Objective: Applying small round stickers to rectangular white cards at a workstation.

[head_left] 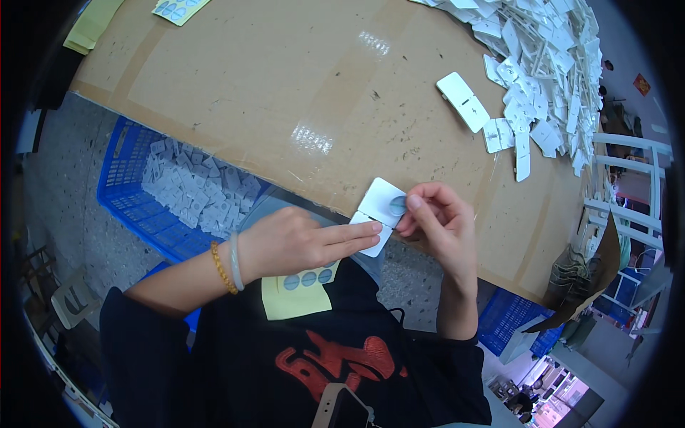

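A white two-panel plastic piece lies at the near edge of the cardboard-covered table, partly overhanging it. My left hand presses its index and middle fingers, straight and together, onto the nearer panel; its other fingers are curled and its thumb is hidden. Between thumb and fingertips, my right hand pinches a round grey sticker on the farther panel. Below my left hand is a yellow sheet bearing several round grey stickers, its upper part covered by the hand.
A large pile of white plastic pieces covers the far right of the table. One separate white piece lies nearer. A blue crate of small pale pieces stands below the table's left edge. Another sticker sheet lies at the far left.
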Action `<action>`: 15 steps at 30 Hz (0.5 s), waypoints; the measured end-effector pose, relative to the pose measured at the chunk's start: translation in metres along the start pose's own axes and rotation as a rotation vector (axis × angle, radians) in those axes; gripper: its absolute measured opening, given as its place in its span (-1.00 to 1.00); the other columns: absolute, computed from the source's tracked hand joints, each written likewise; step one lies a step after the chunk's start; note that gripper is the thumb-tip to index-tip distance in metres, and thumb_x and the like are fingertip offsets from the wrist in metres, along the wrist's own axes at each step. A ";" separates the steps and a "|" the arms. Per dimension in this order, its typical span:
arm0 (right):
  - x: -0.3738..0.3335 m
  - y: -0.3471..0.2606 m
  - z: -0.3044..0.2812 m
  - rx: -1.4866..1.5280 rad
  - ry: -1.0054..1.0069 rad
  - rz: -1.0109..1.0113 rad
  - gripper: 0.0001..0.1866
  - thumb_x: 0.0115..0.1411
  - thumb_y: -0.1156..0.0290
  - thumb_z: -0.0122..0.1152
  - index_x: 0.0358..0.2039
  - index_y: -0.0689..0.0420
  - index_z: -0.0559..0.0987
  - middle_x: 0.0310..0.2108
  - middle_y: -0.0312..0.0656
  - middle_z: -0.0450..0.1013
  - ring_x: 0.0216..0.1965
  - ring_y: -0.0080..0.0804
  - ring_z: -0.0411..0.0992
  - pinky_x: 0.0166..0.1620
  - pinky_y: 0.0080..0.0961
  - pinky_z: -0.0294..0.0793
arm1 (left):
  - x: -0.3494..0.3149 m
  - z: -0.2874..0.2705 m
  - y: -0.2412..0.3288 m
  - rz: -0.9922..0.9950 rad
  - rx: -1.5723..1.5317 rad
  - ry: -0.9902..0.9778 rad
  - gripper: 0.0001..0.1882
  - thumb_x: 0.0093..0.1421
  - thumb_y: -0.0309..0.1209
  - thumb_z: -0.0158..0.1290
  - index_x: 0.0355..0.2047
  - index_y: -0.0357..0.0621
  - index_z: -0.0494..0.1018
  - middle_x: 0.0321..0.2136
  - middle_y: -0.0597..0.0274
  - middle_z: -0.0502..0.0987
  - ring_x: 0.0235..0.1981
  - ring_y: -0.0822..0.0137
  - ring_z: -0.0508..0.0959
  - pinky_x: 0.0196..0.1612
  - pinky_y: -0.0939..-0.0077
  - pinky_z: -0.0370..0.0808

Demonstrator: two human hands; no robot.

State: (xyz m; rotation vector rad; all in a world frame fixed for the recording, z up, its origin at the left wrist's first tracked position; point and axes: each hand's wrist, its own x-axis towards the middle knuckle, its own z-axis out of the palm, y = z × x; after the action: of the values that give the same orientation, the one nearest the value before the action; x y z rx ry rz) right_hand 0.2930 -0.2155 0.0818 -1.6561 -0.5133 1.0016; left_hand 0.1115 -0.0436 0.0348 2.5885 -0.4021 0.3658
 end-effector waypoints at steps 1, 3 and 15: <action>0.001 -0.001 0.006 -0.025 -0.007 0.038 -0.83 0.35 0.42 0.15 -0.21 0.29 0.53 -0.48 -0.23 0.53 -0.50 -0.61 0.49 -0.40 -0.70 0.51 | -0.001 0.003 -0.001 -0.005 -0.001 0.003 -0.45 0.11 -0.44 0.05 0.17 0.13 0.46 0.23 0.48 0.42 -0.69 0.58 0.47 -0.62 0.67 0.42; 0.000 -0.003 0.012 -0.056 0.005 0.028 -0.83 0.35 0.42 0.16 -0.21 0.29 0.53 -0.49 -0.22 0.53 -0.50 -0.62 0.50 -0.39 -0.70 0.52 | -0.004 0.007 -0.003 0.013 -0.005 0.025 -0.45 0.11 -0.45 0.05 0.16 0.15 0.46 0.23 0.49 0.42 -0.69 0.59 0.47 -0.61 0.69 0.43; -0.016 0.008 0.029 -0.078 0.198 -0.034 -0.83 0.33 0.45 0.19 -0.20 0.31 0.55 -0.50 -0.29 0.50 -0.51 -0.67 0.44 -0.42 -0.74 0.41 | -0.002 0.006 -0.002 0.006 -0.014 0.044 -0.49 0.10 -0.48 0.05 0.10 0.14 0.52 0.19 0.50 0.46 -0.69 0.59 0.48 -0.60 0.71 0.45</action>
State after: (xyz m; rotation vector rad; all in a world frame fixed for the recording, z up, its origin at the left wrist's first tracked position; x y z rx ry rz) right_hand 0.2595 -0.2136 0.0777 -1.7876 -0.4510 0.7904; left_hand 0.1116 -0.0446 0.0285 2.5620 -0.3954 0.4192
